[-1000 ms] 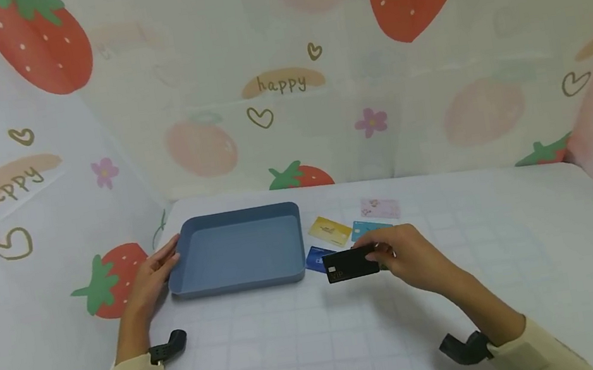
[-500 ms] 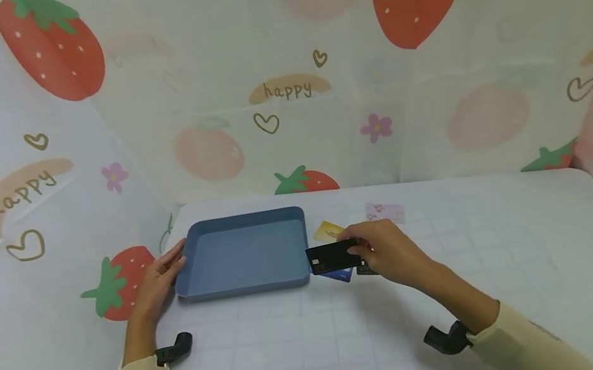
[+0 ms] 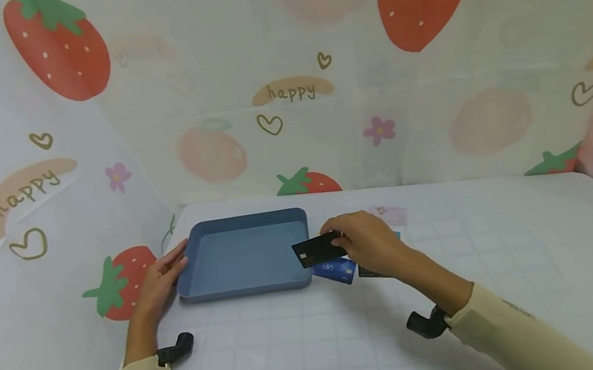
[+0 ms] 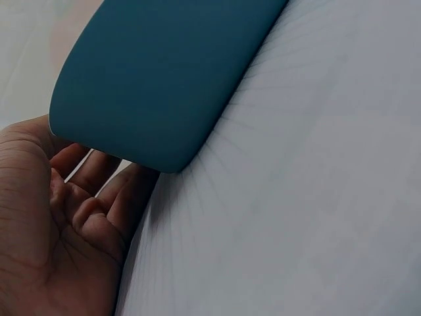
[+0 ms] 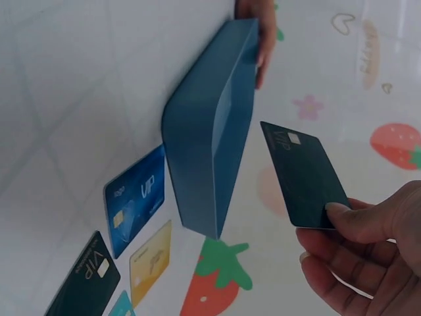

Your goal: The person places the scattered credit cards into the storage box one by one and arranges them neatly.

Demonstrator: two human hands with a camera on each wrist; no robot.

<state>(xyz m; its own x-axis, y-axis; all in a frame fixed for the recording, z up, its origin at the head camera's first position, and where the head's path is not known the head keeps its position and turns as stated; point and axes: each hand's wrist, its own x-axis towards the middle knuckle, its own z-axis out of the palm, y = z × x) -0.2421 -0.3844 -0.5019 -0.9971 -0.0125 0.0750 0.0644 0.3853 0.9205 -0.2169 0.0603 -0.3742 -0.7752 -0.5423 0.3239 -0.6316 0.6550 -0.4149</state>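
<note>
Right hand [image 3: 367, 242] has carried black card [image 3: 315, 251] toward tray [image 3: 249, 290]

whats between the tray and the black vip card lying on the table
A blue VIP card lies between the blue-grey tray and that black VIP card, in the head and right wrist views.

Black card [image 3: 314, 250] near the right rim of a blue tray [image 3: 247, 259]
The right hand [image 3: 368, 241] pinches it; the left hand [image 3: 157, 284] touches the tray's opposite side.

Wrist pics dim vs. head pic
</note>
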